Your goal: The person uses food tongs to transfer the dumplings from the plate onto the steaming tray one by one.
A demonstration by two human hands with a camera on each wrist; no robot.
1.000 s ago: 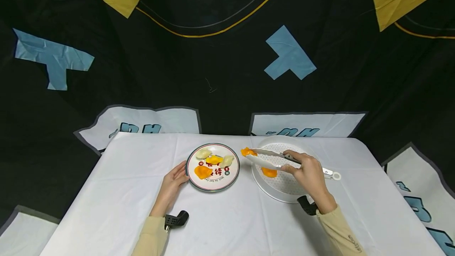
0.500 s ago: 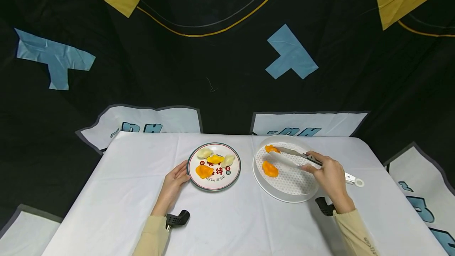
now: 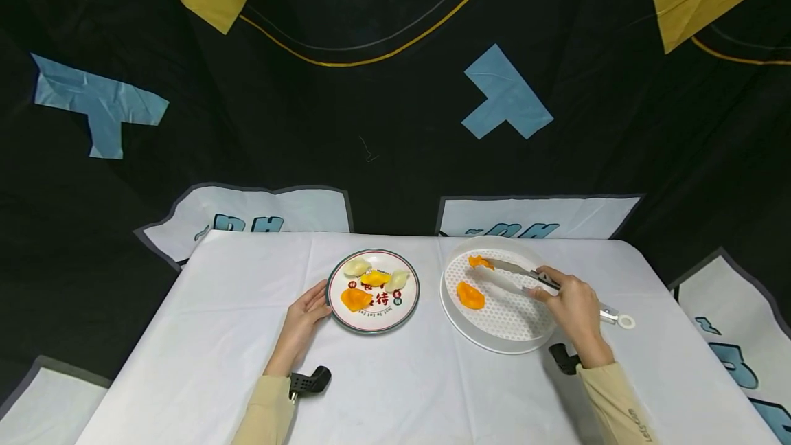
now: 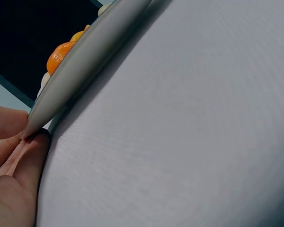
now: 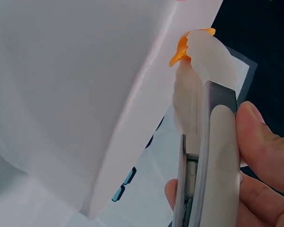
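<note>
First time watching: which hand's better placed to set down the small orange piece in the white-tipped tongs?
Probably the right hand: it holds the tongs, which hold the orange piece over the round white dotted tray. The left hand pinches a round white patterned plate.

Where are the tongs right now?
In the head view, the tongs are on the right side, held in the right hand, their tips over the round white tray and pinching an orange piece.

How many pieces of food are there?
6: two pale pieces, a yellow piece and an orange piece on the plate; one orange chunk in the white tray, another in the tongs.
</note>
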